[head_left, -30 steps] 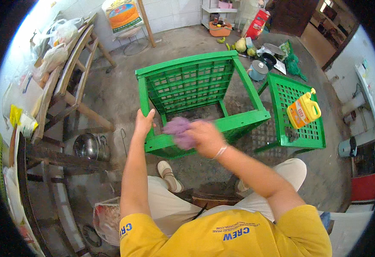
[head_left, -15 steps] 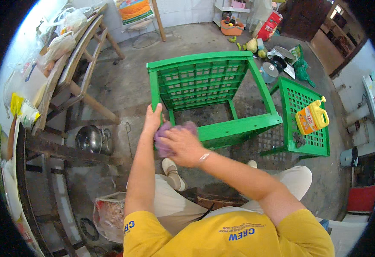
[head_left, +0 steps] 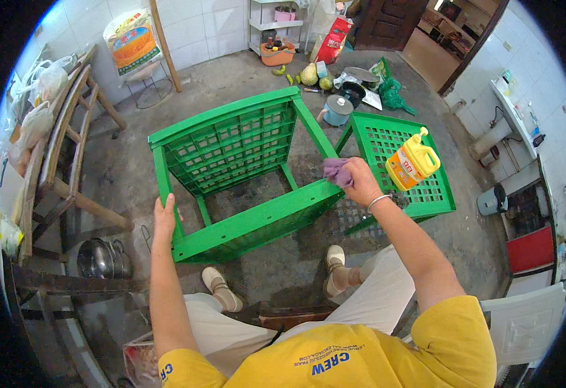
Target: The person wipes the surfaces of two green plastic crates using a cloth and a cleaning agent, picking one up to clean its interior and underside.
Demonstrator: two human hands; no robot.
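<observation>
A green plastic rack (head_left: 257,220) with lattice panels stands tilted in front of my legs. My left hand (head_left: 165,216) is closed around its left post. My right hand (head_left: 363,183) grips a crumpled purple cloth (head_left: 337,172) and presses it onto the frame's right corner, where a side bar meets the near beam. Just right of that hand is a second green lattice piece (head_left: 372,139) on legs. It carries a yellow jug (head_left: 412,165) with a handle and a dark scouring pad (head_left: 399,200), partly behind my wrist.
A wooden bench (head_left: 79,139) with plastic bags runs along the left, a metal pot (head_left: 100,260) beneath it. At the back are an orange basket (head_left: 278,57), a blue lidded pot (head_left: 338,111) and vegetables (head_left: 309,74). A white chair (head_left: 525,323) stands at lower right.
My right hand has carried the purple cloth from the rack's left near corner to its right corner. My left hand still holds the left post. The view has shifted to the right.
</observation>
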